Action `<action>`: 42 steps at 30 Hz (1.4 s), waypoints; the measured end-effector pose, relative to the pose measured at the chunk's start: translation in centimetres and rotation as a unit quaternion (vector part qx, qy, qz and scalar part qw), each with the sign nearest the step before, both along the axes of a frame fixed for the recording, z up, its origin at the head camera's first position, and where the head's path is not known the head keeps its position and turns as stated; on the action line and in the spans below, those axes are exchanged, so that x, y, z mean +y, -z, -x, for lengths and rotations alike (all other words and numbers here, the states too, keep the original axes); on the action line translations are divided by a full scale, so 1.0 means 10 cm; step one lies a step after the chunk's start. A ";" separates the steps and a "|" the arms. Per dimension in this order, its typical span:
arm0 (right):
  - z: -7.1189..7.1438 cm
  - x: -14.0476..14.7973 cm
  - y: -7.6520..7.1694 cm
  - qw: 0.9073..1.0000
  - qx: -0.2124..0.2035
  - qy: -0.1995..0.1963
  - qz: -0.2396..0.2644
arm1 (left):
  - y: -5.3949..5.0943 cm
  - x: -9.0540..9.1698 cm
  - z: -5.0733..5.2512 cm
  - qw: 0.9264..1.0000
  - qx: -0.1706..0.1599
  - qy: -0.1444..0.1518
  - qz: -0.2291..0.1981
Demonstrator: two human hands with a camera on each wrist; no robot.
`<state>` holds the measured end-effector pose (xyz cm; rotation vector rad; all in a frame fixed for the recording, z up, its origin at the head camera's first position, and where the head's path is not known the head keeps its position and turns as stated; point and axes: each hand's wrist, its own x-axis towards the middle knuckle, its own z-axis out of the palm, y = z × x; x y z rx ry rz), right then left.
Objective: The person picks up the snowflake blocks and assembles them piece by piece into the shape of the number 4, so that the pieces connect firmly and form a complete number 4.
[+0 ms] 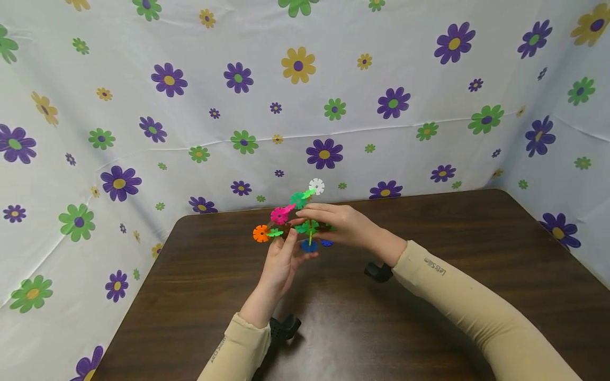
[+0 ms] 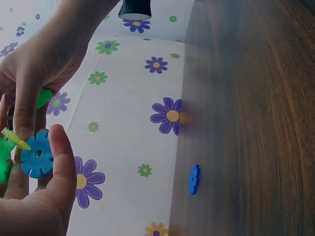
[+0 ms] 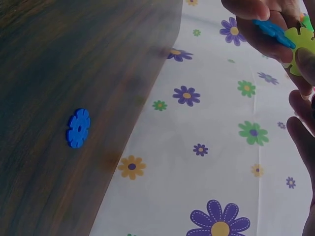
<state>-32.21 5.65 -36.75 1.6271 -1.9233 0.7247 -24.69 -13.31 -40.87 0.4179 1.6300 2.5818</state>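
A branching chain of notched plastic snowflake discs is held up over the table between both hands. Its orange disc (image 1: 260,233), pink disc (image 1: 279,215) and white disc (image 1: 316,186) show in the head view. My left hand (image 1: 281,263) grips the chain from below, with fingers around its lower blue disc (image 2: 37,154). From the right, my right hand (image 1: 350,226) reaches over the chain and pinches around the yellow disc (image 3: 301,45), which joins the blue one. Fingers partly hide the middle discs.
One loose blue disc (image 3: 78,128) lies on the dark wooden table (image 1: 362,312), just behind the hands. White flower-print cloth (image 1: 190,121) hangs behind the table and at its sides. A black wrist device (image 1: 284,328) sits under the left forearm, another (image 1: 378,272) under the right.
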 end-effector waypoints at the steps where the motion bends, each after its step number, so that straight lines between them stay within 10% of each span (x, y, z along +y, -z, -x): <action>1: 0.00 0.00 0.00 1.000 -0.002 -0.001 0.000 | 0.00 0.00 0.00 1.000 0.001 -0.002 -0.002; 10: -0.02 -0.04 0.02 0.993 -0.103 -0.038 0.031 | 0.02 0.02 -0.02 0.999 0.006 -0.035 -0.008; 31: -0.19 -0.08 0.02 0.939 -0.303 0.010 0.164 | -0.02 0.11 -0.05 0.996 0.013 -0.088 0.018; 42: 0.02 0.13 0.25 0.857 -0.446 0.073 0.249 | -0.04 0.08 -0.03 0.996 -0.009 -0.090 -0.005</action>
